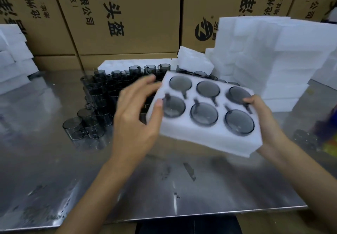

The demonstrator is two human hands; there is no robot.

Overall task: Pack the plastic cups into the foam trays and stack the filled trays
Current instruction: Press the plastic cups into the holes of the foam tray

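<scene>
Both hands held a white foam tray (pixel 204 139) of six grey cups above the steel surface (pixel 164 188): right hand (pixel 262 122) gripped its right edge, left hand (pixel 135 117) touched its left edge, fingers loosely spread. Cardboard boxes (pixel 127 14) stood behind.

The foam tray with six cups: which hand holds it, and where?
The right hand grips the foam tray at its right edge; the left hand touches its left edge.

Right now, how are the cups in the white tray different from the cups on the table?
The cups in the tray sit apart, one per hole, six in all; the loose cups crowd together on the metal table. The tray's cups are held up by both hands; the loose ones rest untouched. Both are smoky grey.
</scene>
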